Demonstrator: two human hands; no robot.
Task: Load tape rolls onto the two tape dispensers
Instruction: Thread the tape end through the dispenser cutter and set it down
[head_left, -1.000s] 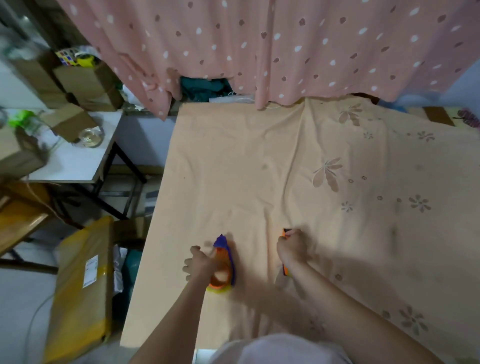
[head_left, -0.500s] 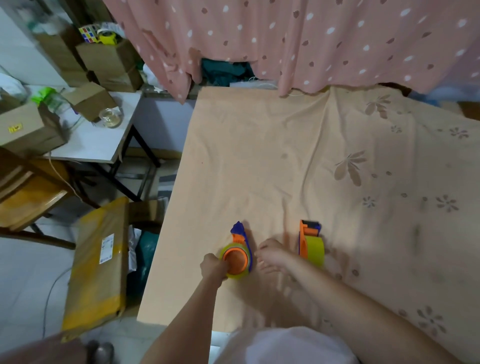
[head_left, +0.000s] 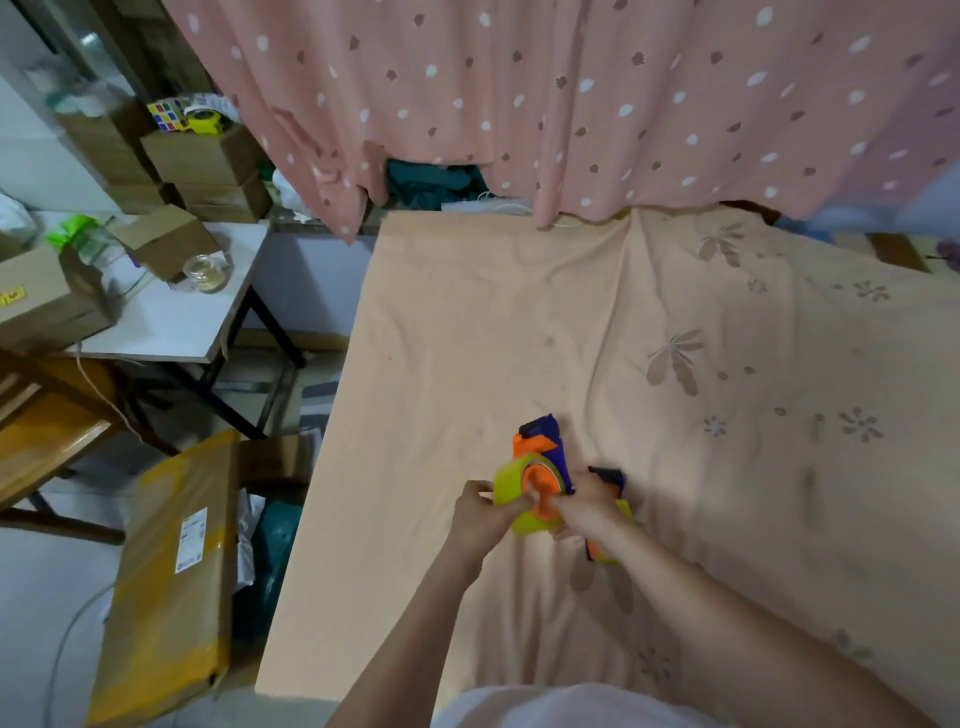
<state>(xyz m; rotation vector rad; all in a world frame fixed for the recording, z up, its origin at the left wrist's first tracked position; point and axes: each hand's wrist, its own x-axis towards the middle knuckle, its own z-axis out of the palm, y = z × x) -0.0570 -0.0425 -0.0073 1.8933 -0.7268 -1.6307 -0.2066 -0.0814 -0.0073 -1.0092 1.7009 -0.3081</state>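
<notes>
Dim, warm indoor light fell evenly across the peach bedsheet (head_left: 467, 322), with soft shadows lying beside both forearms. The wide-angle lens bowed the curtain (head_left: 571, 93) and side table (head_left: 171, 322) toward the edges. Overall focus was soft; both hands were slightly motion-blurred.

From my remote seat the place read as a room in a home, used partly for packing and storage. A peach flowered sheet (head_left: 597, 322) covered the work surface, and a pink dotted curtain (head_left: 571, 98) hung along its far edge, both plainly household cloth. Beyond the left edge I saw a small white side table (head_left: 171, 327) carrying cardboard boxes (head_left: 202, 156) and a glass jar (head_left: 206, 270), and a big taped parcel (head_left: 166, 577) leaned on the floor by the near left corner.
</notes>
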